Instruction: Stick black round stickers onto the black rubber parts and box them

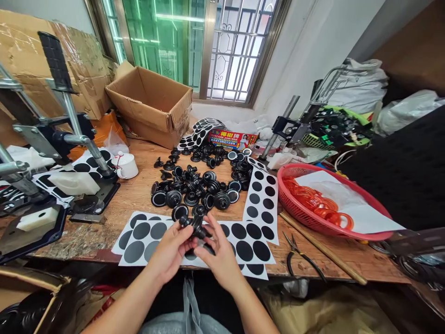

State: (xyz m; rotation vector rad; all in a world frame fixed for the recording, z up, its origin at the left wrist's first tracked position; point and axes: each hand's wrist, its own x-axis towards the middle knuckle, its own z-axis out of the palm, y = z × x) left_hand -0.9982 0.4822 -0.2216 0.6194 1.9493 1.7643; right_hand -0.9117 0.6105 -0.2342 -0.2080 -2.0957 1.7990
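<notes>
In front of me, over the sticker sheets, my left hand [173,248] is closed on black, stepped, knob-like parts [197,226]. A stem of one pokes out past its thumb on the left. My right hand [219,250] curves its fingers and thumb around the right side of the same parts, touching them. Underneath lie white sheets [142,257] of round black stickers, partly hidden by both hands. Just beyond the hands is a loose pile of black knobs [192,197], several showing a pale ring on their round face.
A red basket [373,204] of orange rings stands right, beside a wooden stick [323,248] and pliers [302,257]. Hand presses [92,153] occupy the left, near a white cup [125,165]. A cardboard box [149,113] sits at the back; another sticker strip [260,199] lies right.
</notes>
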